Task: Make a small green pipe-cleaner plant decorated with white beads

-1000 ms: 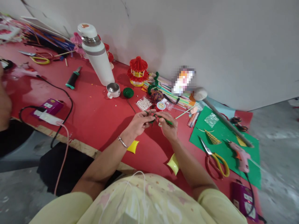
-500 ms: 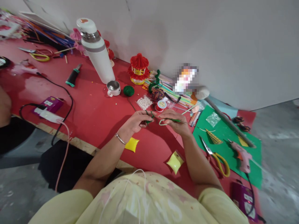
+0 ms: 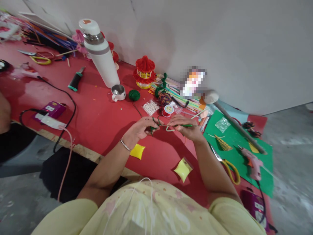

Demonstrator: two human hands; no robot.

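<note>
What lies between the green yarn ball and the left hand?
In the head view, a thin dark strand runs from the green yarn ball across red tabletop toward the left hand; nothing else shows between them.

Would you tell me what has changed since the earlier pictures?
The right hand has moved rightward, away from the left hand, carrying the slim green-handled tool, which now lies nearer level. Nothing was visibly taken up or let go. The left hand still holds green yarn; the green yarn ball and white cup stayed put.
</note>
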